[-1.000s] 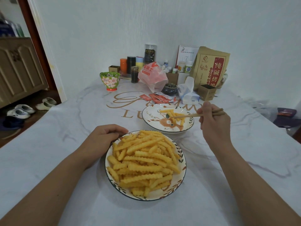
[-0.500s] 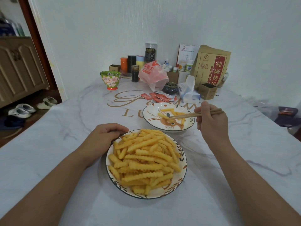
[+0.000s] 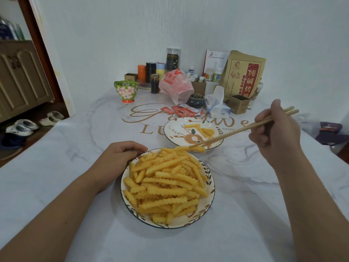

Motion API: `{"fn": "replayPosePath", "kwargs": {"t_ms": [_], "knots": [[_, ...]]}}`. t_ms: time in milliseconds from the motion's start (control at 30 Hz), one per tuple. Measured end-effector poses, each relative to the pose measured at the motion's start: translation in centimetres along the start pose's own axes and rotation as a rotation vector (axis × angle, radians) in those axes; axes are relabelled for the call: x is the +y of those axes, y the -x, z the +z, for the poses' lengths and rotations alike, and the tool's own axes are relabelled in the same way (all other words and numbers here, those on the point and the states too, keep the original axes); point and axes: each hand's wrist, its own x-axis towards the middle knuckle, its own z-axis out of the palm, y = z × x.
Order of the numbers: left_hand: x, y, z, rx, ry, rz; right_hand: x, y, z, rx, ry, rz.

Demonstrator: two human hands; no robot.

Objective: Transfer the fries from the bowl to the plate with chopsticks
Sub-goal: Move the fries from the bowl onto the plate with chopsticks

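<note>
Right hand [image 3: 277, 133] grips chopsticks [image 3: 243, 129], tips pinching a fry [image 3: 188, 148] above the bowl [image 3: 209, 188]; left hand [image 3: 120, 157], fingers curled, touches the bowl rim; plate [image 3: 170, 129] behind.

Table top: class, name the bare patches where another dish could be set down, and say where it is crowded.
Bare table lies left of the left hand and bowl, and nearer, between the forearms. Another patch lies right of the bowl, under the right hand. The far edge by the wall is crowded, from the cup to the paper bag.

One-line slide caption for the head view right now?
Right hand lifts a fry with chopsticks at the bowl's far rim; left hand steadies it.
</note>
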Motion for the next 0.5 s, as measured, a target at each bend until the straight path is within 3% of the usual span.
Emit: {"fn": "replayPosePath", "kwargs": {"t_ms": [367,500], "knots": [[0.0,-0.1,0.2,0.005,0.016,0.009,-1.0,0.0,-1.5,-0.388,0.152,0.169],[0.0,0.0,0.2,0.007,0.024,0.009,-0.9,0.0,-1.4,-0.401,0.147,0.142]]}}
